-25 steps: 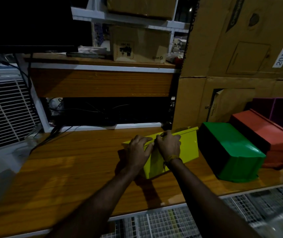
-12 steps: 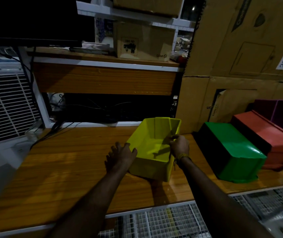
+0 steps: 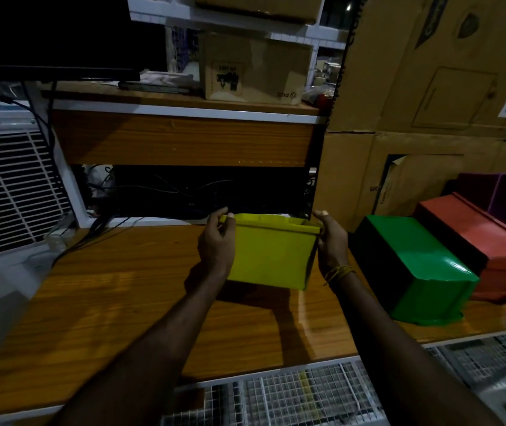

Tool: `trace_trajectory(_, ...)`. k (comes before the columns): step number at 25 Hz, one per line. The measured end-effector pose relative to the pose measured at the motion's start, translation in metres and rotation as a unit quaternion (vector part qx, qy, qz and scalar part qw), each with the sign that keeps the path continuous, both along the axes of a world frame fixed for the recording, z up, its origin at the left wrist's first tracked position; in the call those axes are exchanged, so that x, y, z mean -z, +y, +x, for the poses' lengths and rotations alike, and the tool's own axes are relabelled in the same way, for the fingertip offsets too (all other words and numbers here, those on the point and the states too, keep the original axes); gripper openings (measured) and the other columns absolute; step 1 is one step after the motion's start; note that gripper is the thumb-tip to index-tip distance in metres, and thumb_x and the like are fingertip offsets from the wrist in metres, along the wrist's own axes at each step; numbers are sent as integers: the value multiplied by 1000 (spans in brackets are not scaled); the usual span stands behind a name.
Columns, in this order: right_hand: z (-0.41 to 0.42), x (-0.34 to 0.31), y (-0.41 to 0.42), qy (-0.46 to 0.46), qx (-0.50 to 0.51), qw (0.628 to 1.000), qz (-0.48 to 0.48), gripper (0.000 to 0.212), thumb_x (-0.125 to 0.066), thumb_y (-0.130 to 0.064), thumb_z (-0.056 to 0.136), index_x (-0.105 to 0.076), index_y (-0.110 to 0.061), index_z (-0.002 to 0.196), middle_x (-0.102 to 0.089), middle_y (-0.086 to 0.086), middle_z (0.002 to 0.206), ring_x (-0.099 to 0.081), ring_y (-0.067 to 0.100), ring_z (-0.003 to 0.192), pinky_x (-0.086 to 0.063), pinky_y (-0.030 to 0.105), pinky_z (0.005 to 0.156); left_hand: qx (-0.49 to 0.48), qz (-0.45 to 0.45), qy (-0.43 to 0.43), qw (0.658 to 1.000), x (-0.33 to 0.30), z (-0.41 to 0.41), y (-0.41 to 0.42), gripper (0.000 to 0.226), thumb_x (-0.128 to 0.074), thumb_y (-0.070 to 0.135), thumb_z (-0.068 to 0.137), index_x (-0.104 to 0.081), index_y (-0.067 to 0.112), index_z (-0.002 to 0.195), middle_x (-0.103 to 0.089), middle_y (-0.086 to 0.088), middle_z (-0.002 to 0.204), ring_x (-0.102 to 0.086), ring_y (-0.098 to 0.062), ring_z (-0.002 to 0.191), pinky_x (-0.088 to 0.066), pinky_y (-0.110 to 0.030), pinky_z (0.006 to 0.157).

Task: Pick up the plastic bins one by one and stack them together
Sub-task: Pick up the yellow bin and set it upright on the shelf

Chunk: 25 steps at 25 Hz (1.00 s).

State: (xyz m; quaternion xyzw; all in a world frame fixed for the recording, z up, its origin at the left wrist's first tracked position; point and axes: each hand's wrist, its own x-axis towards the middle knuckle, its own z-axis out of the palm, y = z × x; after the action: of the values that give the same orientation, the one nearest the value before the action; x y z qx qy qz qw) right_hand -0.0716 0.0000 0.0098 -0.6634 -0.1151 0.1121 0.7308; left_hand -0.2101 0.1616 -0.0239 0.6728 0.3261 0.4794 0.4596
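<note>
A yellow plastic bin (image 3: 271, 253) stands upright with its mouth up, at the middle of the wooden table (image 3: 116, 290). My left hand (image 3: 216, 242) grips its left rim and side. My right hand (image 3: 331, 241) grips its right rim and side. Whether the bin rests on the table or hangs just above it, I cannot tell. To its right a green bin (image 3: 420, 269) lies upside down on the table. A red bin (image 3: 488, 241) lies upside down beside the green one, further right. Behind the red one stands a purple bin (image 3: 497, 192).
Tall cardboard boxes (image 3: 430, 87) rise behind the bins at the right. A wooden shelf (image 3: 181, 136) with a small carton (image 3: 254, 69) spans the back, with cables beneath it. A white grilled appliance (image 3: 6, 186) stands at the left. Wire mesh (image 3: 307, 395) lies below the table's front edge.
The yellow bin has been turned from lying upside down to standing mouth up. My hands have shifted from its base to its two side rims.
</note>
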Motion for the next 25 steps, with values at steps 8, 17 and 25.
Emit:
trace_trajectory(8,12,1,-8,20,-45,995,88,28,-36,-30,106,-58,-23,122,-60,-11,101,-59,6,88,-48,29,82,10,2,-67,998,-8,7,1,43,-38,46,95,-64,27,124,-64,26,75,-51,-14,59,-35,-28,55)
trace_trajectory(17,5,63,-7,23,-81,994,-64,41,-38,16,91,-59,2,123,-67,13,99,-63,27,82,-56,33,67,-32,51,160,985,45,-21,25,19,-58,21,94,-70,23,109,-72,-10,101,-63,-34,88,-43,-35,59)
trace_trajectory(25,-12,104,12,-56,-152,974,-156,38,-56,12,89,-61,3,126,-63,26,126,-64,34,112,-58,41,89,-13,94,446,890,73,-30,11,25,-59,43,89,-63,39,113,-49,-11,141,-32,-37,138,-25,-51,110)
